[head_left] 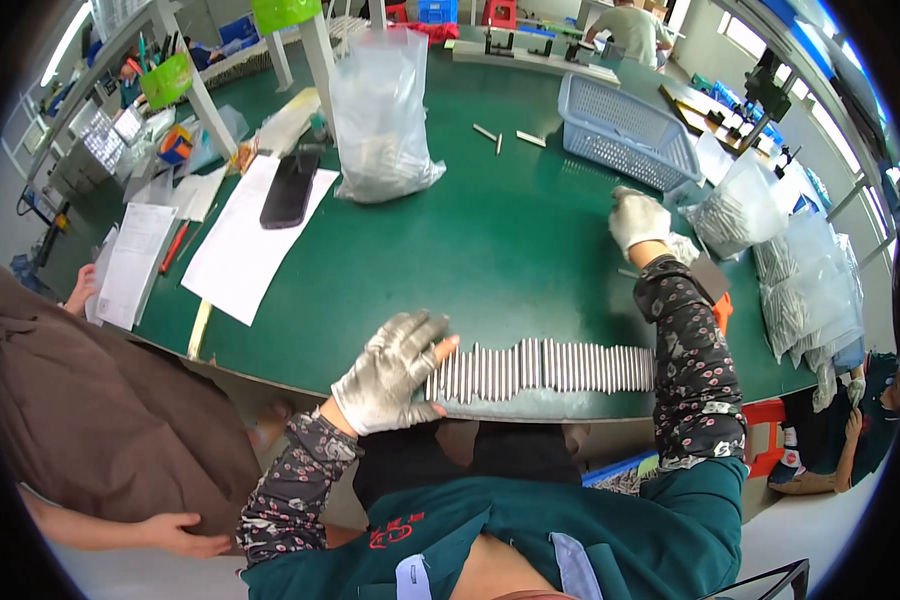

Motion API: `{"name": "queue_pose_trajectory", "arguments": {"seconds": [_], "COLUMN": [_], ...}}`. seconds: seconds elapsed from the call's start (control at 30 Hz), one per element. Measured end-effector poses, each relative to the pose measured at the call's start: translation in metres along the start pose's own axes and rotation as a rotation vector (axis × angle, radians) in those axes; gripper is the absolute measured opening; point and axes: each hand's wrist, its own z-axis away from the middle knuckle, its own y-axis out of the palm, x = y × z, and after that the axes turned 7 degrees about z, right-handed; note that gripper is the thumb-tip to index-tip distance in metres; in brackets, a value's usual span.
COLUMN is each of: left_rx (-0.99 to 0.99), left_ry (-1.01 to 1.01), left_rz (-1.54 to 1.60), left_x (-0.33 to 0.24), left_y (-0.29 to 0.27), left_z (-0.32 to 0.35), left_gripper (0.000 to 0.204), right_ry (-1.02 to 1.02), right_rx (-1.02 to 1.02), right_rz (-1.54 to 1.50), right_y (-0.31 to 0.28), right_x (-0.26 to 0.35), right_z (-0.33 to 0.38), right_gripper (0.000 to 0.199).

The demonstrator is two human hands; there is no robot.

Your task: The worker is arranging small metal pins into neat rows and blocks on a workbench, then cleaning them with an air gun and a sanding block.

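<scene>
A row of slim metal pins [545, 368] lies side by side near the front edge of the green table [510, 265]. At the row's left end is my left hand [395, 370], in a white glove with bare thumb and index tips. Its fingers are spread, thumb and index on either side of the end pins. My right hand [638, 220], also gloved, is farther out at the right, beside a clear bag of metal pins [735, 212]. Its fingers are curled in, and what they hold, if anything, is hidden. A pin end [627, 273] shows just below that hand.
A blue perforated basket [625, 135] stands at the back right, with loose pins [530, 138] left of it. More filled bags [810, 290] line the right edge. A tall plastic bag [382, 120], a phone [290, 190] and papers [240, 265] sit left. A person in brown [100, 390] is close at left.
</scene>
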Motion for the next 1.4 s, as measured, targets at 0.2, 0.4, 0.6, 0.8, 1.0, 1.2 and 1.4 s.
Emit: {"name": "queue_pose_trajectory", "arguments": {"seconds": [0.2, 0.4, 0.6, 0.8, 1.0, 1.2, 1.4], "left_rx": [0.198, 0.150, 0.182, 0.164, 0.172, 0.169, 0.172], "left_ry": [0.051, 0.029, -0.056, -0.066, -0.068, -0.063, -0.079], "left_rz": [-0.089, -0.003, 0.068, 0.076, 0.065, 0.074, 0.085], "left_x": [0.005, 0.003, -0.002, -0.001, -0.001, -0.001, -0.003], "left_y": [0.002, -0.002, -0.007, -0.002, -0.003, -0.002, -0.003], "left_z": [-0.003, -0.002, -0.006, -0.004, -0.006, -0.005, -0.003], "left_gripper": [0.069, 0.075, 0.083, 0.078, 0.076, 0.077, 0.078], "right_ry": [-0.255, -0.163, -0.065, -0.018, 0.003, -0.010, -0.009], "right_rx": [0.050, 0.037, 0.056, 0.338, 0.359, 0.333, 0.384], "right_rz": [-0.240, -0.229, -0.181, -0.271, -0.321, -0.382, -0.415], "right_y": [0.004, 0.032, 0.052, 0.042, 0.047, 0.059, 0.058], "right_x": [0.064, 0.100, 0.114, 0.109, 0.109, 0.101, 0.106], "right_z": [-0.055, -0.117, -0.146, -0.155, -0.155, -0.157, -0.158], "right_gripper": [0.031, 0.032, 0.023, 0.030, 0.034, 0.033, 0.033]}}
